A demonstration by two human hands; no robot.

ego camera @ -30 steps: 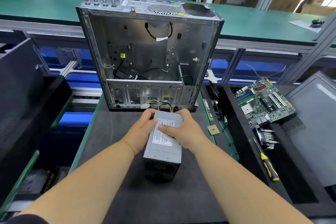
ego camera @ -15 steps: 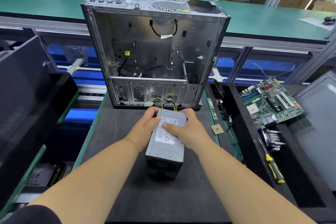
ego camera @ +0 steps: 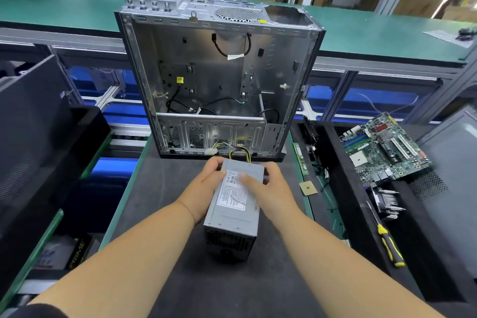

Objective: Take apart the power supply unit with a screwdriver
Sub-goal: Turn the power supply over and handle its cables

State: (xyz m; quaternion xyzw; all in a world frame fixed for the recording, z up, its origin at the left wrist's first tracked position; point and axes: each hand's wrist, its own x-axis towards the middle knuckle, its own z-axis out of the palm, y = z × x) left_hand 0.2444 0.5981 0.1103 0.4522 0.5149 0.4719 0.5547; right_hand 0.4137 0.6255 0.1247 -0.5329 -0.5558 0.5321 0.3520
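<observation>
A grey metal power supply unit (ego camera: pixel 233 217) lies on the dark mat (ego camera: pixel 165 188) in front of me, label side up, its vented end toward me. Yellow and black cables (ego camera: pixel 236 151) run from its far end toward the case. My left hand (ego camera: pixel 204 188) grips its far left edge, fingers curled over the top corner. My right hand (ego camera: pixel 268 188) holds the far right side with the thumb across the label. A yellow-and-black screwdriver (ego camera: pixel 388 242) lies in the black tray at the right, away from both hands.
An open, mostly stripped computer case (ego camera: pixel 219 80) stands upright just beyond the unit. At the right are a motherboard (ego camera: pixel 382 147), a heatsink (ego camera: pixel 386 204), a RAM stick (ego camera: pixel 300 159) and a CPU chip (ego camera: pixel 308 188). A black case panel (ego camera: pixel 31 137) stands at the left.
The view has drifted a little. Both hands stay on the far end of the power supply unit; my right thumb has slid slightly along the label.
</observation>
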